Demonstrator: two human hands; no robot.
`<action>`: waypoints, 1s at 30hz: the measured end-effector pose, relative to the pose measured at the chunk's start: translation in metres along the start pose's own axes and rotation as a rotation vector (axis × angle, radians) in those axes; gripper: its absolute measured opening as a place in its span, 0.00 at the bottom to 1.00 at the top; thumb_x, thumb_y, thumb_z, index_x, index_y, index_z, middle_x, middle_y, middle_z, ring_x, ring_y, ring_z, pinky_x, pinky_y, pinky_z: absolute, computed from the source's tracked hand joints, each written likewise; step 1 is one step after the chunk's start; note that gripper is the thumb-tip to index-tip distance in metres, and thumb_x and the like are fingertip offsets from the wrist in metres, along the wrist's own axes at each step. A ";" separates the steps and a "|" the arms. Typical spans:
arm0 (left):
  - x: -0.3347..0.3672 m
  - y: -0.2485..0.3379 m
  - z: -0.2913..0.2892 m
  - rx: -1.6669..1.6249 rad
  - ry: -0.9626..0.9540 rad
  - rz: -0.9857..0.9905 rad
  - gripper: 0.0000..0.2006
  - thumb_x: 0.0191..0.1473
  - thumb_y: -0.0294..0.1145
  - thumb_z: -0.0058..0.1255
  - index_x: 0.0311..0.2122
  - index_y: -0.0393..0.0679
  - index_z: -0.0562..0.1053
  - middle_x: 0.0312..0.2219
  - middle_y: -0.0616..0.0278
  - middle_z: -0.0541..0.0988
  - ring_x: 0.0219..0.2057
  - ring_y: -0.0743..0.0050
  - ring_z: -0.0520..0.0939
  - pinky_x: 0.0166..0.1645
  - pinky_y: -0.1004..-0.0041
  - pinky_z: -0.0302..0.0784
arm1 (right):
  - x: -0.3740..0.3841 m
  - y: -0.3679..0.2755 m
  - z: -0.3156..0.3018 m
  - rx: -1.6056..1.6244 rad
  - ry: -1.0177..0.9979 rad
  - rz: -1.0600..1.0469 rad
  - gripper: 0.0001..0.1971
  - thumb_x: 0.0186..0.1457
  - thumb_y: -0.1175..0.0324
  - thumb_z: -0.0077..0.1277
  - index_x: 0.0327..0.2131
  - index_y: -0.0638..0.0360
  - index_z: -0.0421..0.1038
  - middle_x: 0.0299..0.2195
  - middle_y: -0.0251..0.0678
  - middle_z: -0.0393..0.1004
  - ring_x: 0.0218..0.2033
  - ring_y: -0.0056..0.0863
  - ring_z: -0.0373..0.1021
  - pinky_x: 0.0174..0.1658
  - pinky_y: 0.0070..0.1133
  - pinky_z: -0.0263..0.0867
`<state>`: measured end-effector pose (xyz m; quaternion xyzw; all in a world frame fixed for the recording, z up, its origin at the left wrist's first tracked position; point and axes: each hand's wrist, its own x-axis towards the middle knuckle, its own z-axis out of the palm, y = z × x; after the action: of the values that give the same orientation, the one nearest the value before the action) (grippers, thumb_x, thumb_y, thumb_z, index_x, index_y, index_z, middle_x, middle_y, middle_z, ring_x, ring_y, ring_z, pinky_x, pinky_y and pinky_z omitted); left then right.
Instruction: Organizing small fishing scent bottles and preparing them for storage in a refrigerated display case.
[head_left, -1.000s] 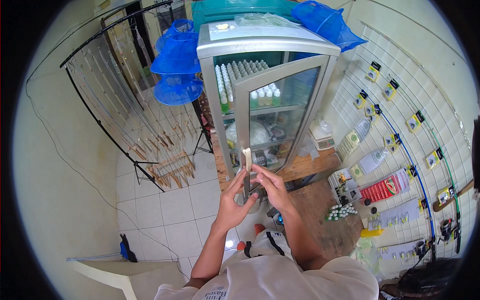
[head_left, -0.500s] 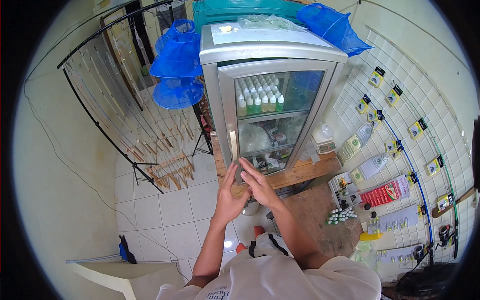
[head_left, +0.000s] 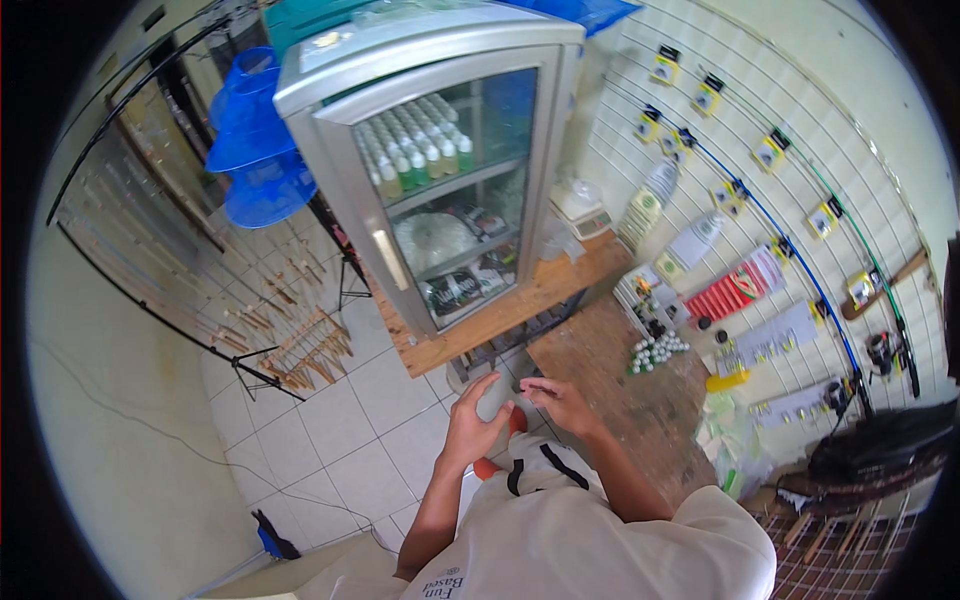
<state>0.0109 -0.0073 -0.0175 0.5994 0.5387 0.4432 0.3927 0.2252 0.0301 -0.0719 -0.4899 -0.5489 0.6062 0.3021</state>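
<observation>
My left hand (head_left: 474, 422) is raised in front of my body with its fingers stretched out and nothing in it. Close beside it, my right hand (head_left: 563, 407) holds its slightly bent fingers apart, and I see no object in them. Both are below the wooden stand (head_left: 500, 325) that bears a metal display cabinet (head_left: 345, 165). The cabinet's glass door has a pale handle (head_left: 391, 259) and appears closed. Behind the glass, small dropper bottles (head_left: 425, 155) with green and yellowish liquid fill the upper shelf; plastic bags (head_left: 435, 240) and dark packets (head_left: 470, 290) lie lower.
A brown tabletop (head_left: 620, 420) at right carries a cluster of small bottles (head_left: 657, 352). Fishing tackle hangs on a white wall grid (head_left: 800, 195). A scale (head_left: 590, 224) stands beside the cabinet. Blue nets (head_left: 255, 140) and a rack of rods (head_left: 280, 330) are at left.
My view has turned right, so the cabinet sits further left. Both hands have dropped away from the cabinet door toward my body and moved slightly further apart.
</observation>
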 end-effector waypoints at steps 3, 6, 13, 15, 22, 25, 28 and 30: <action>-0.003 0.001 0.026 0.013 -0.115 0.025 0.23 0.52 0.30 0.61 0.54 0.39 0.73 0.52 0.48 0.77 0.54 0.56 0.78 0.57 0.64 0.72 | -0.028 0.012 -0.015 0.041 0.026 0.109 0.20 0.64 0.63 0.50 0.54 0.65 0.72 0.46 0.37 0.79 0.47 0.23 0.73 0.49 0.21 0.68; -0.002 0.012 0.050 0.000 -0.216 0.047 0.22 0.53 0.31 0.61 0.54 0.39 0.73 0.51 0.47 0.78 0.53 0.55 0.79 0.57 0.64 0.72 | -0.046 0.018 -0.027 0.037 0.078 0.139 0.19 0.63 0.64 0.50 0.54 0.64 0.72 0.44 0.38 0.79 0.45 0.24 0.74 0.47 0.21 0.69; 0.001 0.024 0.104 0.025 -0.396 0.038 0.20 0.53 0.29 0.60 0.51 0.35 0.74 0.46 0.45 0.80 0.49 0.49 0.81 0.54 0.64 0.75 | -0.077 0.023 -0.060 0.116 0.171 0.092 0.18 0.62 0.66 0.51 0.51 0.66 0.73 0.43 0.40 0.80 0.45 0.26 0.75 0.47 0.22 0.70; 0.004 0.021 0.125 0.033 -0.426 0.059 0.20 0.53 0.29 0.60 0.51 0.35 0.74 0.46 0.45 0.80 0.49 0.49 0.81 0.54 0.64 0.75 | -0.085 0.039 -0.076 0.107 0.186 0.089 0.17 0.62 0.67 0.51 0.51 0.66 0.73 0.43 0.40 0.80 0.45 0.26 0.76 0.47 0.22 0.70; 0.009 0.033 0.203 0.135 -0.585 0.038 0.20 0.54 0.31 0.61 0.52 0.36 0.75 0.46 0.49 0.81 0.50 0.60 0.82 0.55 0.67 0.75 | -0.123 0.082 -0.151 0.051 0.267 0.164 0.17 0.61 0.66 0.52 0.51 0.65 0.73 0.44 0.41 0.80 0.45 0.28 0.76 0.49 0.23 0.70; 0.013 0.035 0.240 0.144 -0.639 0.031 0.20 0.54 0.31 0.61 0.52 0.36 0.75 0.46 0.50 0.82 0.50 0.59 0.82 0.55 0.65 0.75 | -0.133 0.111 -0.182 0.016 0.317 0.148 0.18 0.61 0.65 0.53 0.51 0.65 0.74 0.42 0.41 0.81 0.44 0.28 0.77 0.48 0.24 0.71; 0.017 0.034 0.272 0.184 -0.700 0.008 0.20 0.55 0.32 0.60 0.52 0.37 0.75 0.46 0.51 0.82 0.50 0.58 0.82 0.54 0.65 0.75 | -0.143 0.122 -0.209 0.039 0.368 0.144 0.17 0.61 0.63 0.53 0.49 0.64 0.75 0.41 0.43 0.81 0.42 0.30 0.78 0.46 0.25 0.71; 0.022 0.034 0.293 0.181 -0.744 0.006 0.20 0.55 0.33 0.60 0.53 0.38 0.74 0.47 0.51 0.81 0.51 0.58 0.81 0.55 0.65 0.75 | -0.151 0.134 -0.226 0.044 0.398 0.160 0.17 0.61 0.63 0.53 0.48 0.64 0.75 0.40 0.43 0.81 0.42 0.30 0.78 0.46 0.25 0.71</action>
<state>0.3013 0.0128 -0.0708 0.7532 0.3943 0.1471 0.5056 0.5087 -0.0516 -0.1427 -0.6352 -0.4243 0.5316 0.3658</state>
